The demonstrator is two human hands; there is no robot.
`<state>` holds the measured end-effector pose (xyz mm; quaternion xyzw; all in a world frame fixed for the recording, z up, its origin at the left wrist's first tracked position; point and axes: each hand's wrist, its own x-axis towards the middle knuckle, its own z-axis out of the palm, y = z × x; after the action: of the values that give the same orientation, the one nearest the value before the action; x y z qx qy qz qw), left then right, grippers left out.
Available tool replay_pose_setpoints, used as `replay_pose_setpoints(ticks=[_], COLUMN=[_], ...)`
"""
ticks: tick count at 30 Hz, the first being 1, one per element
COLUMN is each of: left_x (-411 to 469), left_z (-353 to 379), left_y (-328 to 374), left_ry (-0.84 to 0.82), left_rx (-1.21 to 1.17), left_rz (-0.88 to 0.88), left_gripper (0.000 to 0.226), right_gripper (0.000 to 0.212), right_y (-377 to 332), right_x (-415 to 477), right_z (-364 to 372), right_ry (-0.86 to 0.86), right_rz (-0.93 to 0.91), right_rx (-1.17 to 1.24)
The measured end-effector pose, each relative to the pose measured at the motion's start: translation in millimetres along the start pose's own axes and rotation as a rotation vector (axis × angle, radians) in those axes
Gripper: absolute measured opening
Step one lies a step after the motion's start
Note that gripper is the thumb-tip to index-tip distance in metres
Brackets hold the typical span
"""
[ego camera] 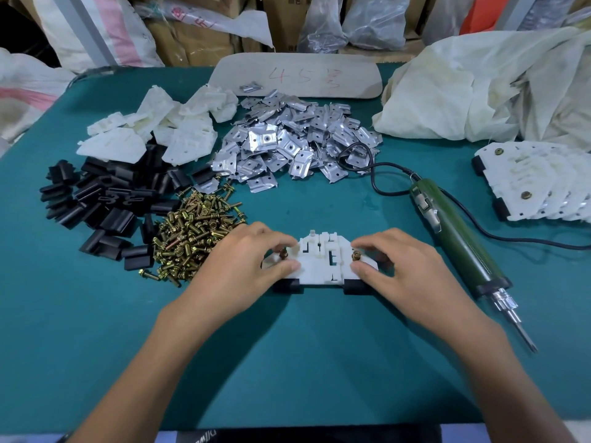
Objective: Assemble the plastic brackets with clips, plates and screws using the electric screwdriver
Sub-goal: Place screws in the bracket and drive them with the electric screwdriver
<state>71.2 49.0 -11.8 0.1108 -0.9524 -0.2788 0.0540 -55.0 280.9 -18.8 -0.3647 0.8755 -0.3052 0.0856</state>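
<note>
White bracket (319, 265) flat on tabletop (319, 353), between both hands. Left hand (243, 262): thumb and forefinger pinch left screw (282, 254) standing in bracket. Right hand (407, 268) pinches right screw (355, 256). Screwdriver (459, 241) lies alongside, untouched.

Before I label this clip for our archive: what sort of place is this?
Probably a small factory assembly bench: bulk piles of metal plates, screws and black clips, a corded electric screwdriver, and sacks and cartons stacked behind.

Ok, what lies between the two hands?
The white bracket, with brass screws near both ends, between the left hand and right hand; head view.
</note>
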Motion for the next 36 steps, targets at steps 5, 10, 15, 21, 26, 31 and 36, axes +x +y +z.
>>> replay_pose_setpoints(ticks=[5,10,15,21,26,31,36], left_x=[-2.9,-1.3,-0.8,-3.6,-6.2,-5.8,-5.6], left_z=[5.2,5.2,4.7,8.0,8.9,14.0,11.0], left_y=[0.8,-0.4,-4.3,-5.6,-8.9,-4.6,-6.2], left_ry=[0.081,0.145,0.116,0.178,0.148,0.242,0.180], left_rx=[-0.107,-0.092,-0.165,-0.162,-0.173,-0.194,-0.232], left_rz=[0.044,0.034,0.015,-0.018,0.009,-0.028,-0.005], left_gripper=[0.031,0.031,0.037,0.044,0.053,0.044,0.056], right_gripper=[0.006,0.012,0.016,0.010,0.021,0.008,0.021], right_y=[1.6,-0.3,-2.0,-5.3,-7.7,-7.7,-6.7], right_x=[2.9,4.0,9.5,12.1,16.1,17.5,17.2], right_z=[-3.7,-7.6,-8.0,-13.6,-16.8,-19.7,-20.7], right_ry=[-0.005,-0.053,-0.085,-0.122,-0.148,-0.161,-0.187], right_rz=[0.026,-0.025,0.016,-0.028,-0.023,-0.037,-0.040], right_rx=[0.023,0.016,-0.115,-0.084,-0.192,-0.139,-0.182])
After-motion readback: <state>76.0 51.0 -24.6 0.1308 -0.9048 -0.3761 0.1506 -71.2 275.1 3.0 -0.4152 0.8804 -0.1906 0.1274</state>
